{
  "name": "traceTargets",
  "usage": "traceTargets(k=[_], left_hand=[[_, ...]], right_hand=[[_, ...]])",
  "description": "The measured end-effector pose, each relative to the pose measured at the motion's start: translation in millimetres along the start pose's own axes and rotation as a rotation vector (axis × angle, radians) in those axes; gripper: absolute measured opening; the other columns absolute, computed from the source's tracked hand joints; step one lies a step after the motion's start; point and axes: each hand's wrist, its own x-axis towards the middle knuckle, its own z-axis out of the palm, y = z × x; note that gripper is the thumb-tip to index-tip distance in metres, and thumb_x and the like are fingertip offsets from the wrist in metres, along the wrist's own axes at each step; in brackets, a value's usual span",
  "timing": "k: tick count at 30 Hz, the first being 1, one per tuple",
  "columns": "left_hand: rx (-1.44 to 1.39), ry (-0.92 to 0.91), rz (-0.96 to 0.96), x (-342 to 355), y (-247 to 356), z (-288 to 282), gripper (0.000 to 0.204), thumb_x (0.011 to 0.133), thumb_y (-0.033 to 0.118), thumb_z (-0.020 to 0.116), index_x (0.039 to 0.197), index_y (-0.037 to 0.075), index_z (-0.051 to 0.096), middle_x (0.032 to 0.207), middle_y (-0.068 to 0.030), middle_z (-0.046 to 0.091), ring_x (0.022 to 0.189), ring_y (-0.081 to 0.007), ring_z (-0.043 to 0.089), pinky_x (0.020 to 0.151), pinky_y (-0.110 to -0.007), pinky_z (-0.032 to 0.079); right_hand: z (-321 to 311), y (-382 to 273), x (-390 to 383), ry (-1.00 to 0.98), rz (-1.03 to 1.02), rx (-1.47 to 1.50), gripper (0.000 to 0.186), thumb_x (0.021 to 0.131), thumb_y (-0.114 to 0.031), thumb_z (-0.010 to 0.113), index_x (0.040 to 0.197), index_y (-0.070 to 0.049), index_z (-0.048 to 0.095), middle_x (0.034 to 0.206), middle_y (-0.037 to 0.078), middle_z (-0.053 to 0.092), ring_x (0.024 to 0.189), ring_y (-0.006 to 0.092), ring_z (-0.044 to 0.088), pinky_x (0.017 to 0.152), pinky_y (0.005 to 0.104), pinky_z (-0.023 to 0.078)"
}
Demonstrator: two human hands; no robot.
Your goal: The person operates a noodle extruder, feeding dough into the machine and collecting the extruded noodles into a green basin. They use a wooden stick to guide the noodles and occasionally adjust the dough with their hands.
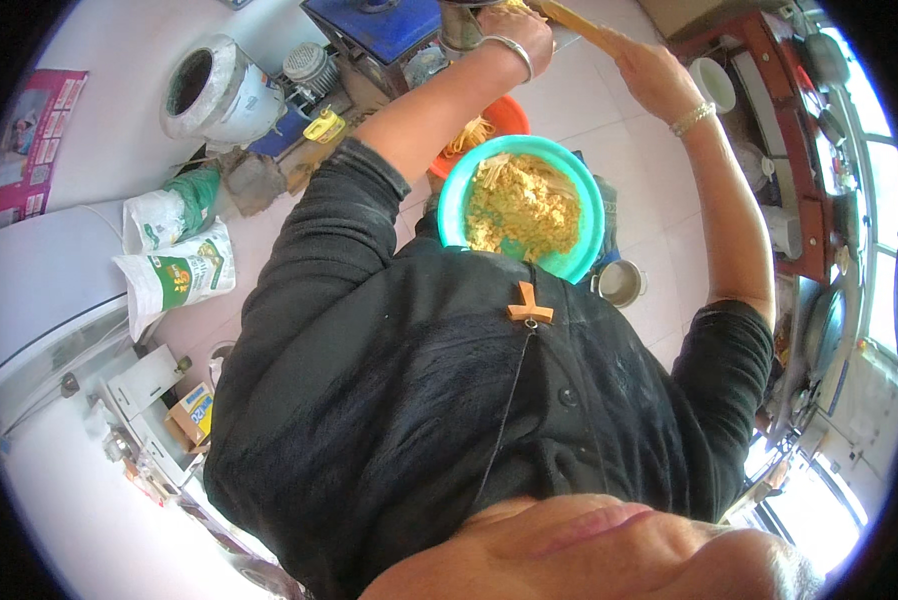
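My left hand (pixel 525 36), with a bangle at its wrist, is at the top edge over a metal cylinder (pixel 459 28). Its fingers are curled round a bit of yellow dough (pixel 515 4), partly cut off by the frame. In my right hand (pixel 659 82) is a wooden stick (pixel 581 24), gripped at its near end, its far end reaching toward my left hand. Below my hands, close to my body, a turquoise basin (pixel 451 205) holds crumbly yellow dough (pixel 529 200). Beyond it an orange basin (pixel 512 115) contains yellow noodle strands (pixel 469 135).
A blue machine table (pixel 374 35) and a grey motor (pixel 311 65) stand at the far left, near a large pale jar (pixel 224 95). White sacks (pixel 184 270) lean at left. A metal pot (pixel 621 284) sits right of the turquoise basin. Reddish-brown shelving (pixel 814 190) lines the right.
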Motion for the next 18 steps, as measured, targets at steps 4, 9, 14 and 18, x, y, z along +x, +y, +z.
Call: traceTargets(k=[4, 9, 14, 18], left_hand=[[-0.861, 0.126, -0.259, -30, -9, -19, 0.038, 0.095, 0.032, 0.063, 0.117, 0.001, 0.064, 0.125, -0.0231, 0.065, 0.124, -0.0433, 0.056, 0.109, -0.052, 0.041], [-0.767, 0.45, -0.184, -76, -2, 66, 0.094, 0.089, 0.033, 0.074, 0.152, -0.012, 0.022, 0.155, -0.0416, 0.025, 0.144, -0.0551, 0.029, 0.122, -0.055, 0.027], [-0.325, 0.717, -0.016, -53, -1, 45, 0.052, 0.09, 0.027, 0.07, 0.127, -0.002, 0.049, 0.136, -0.0309, 0.051, 0.135, -0.0484, 0.044, 0.116, -0.053, 0.035], [-0.614, 0.46, 0.016, -48, 2, 7, 0.05, 0.084, 0.016, 0.072, 0.127, -0.001, 0.051, 0.135, -0.0297, 0.051, 0.134, -0.0487, 0.044, 0.117, -0.056, 0.033]], right_hand=[[9, 1, -2, 0.032, 0.009, 0.067, 0.044, 0.102, -0.014, 0.051, 0.146, -0.016, 0.055, 0.113, 0.024, 0.071, 0.1, 0.042, 0.069, 0.087, 0.0498, 0.056], [18, -8, 34, 0.007, -0.008, 0.084, 0.041, 0.103, -0.015, 0.051, 0.143, -0.013, 0.057, 0.107, 0.025, 0.072, 0.093, 0.0423, 0.07, 0.083, 0.0497, 0.057], [31, 9, 50, 0.004, -0.092, 0.051, 0.042, 0.101, -0.012, 0.051, 0.143, -0.013, 0.055, 0.102, 0.026, 0.072, 0.088, 0.0422, 0.071, 0.077, 0.0513, 0.056], [32, 8, 60, -0.036, -0.104, -0.012, 0.044, 0.1, -0.011, 0.051, 0.143, -0.014, 0.054, 0.101, 0.024, 0.072, 0.087, 0.0431, 0.07, 0.077, 0.0517, 0.056]])
